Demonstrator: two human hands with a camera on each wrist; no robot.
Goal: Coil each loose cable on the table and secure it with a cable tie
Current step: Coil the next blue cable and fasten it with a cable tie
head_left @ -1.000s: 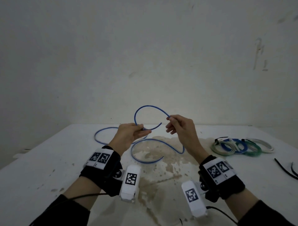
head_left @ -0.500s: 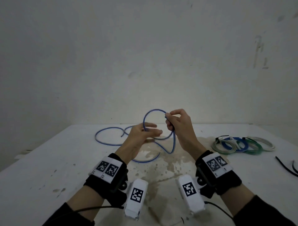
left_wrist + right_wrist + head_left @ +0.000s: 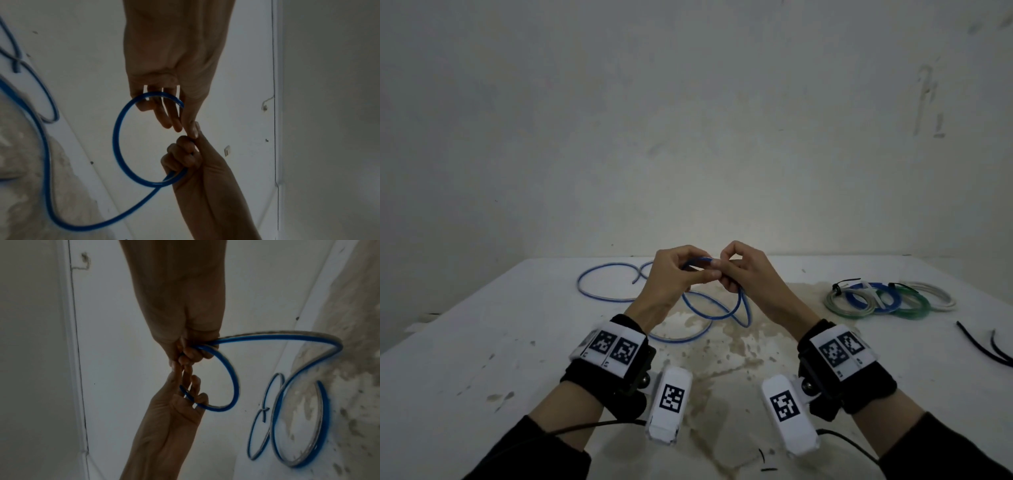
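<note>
A long blue cable point(image 3: 743, 308) lies in loose curves on the white table point(image 3: 482, 342), its far loop point(image 3: 599, 284) at the back left. Both hands hold a small raised loop of it above the table's middle. My left hand point(image 3: 688, 274) has the cable's end across its fingers point(image 3: 164, 113), the thumb meeting the right fingertips. My right hand point(image 3: 736, 274) curls its fingers point(image 3: 193, 353) round the cable point(image 3: 232, 378) where the loop point(image 3: 117, 138) crosses itself. The rest trails down to the table point(image 3: 298, 426).
Several coiled, tied cables point(image 3: 887, 301) in grey, blue, green and white lie at the right. Black cable ties point(image 3: 983, 346) lie near the right edge. A brown stain point(image 3: 722, 346) covers the table's middle. A bare wall point(image 3: 688, 137) stands behind.
The hands have come together and dropped lower. The raised loop has shrunk into a small circle held by both hands, and more cable has been pulled toward the middle.
</note>
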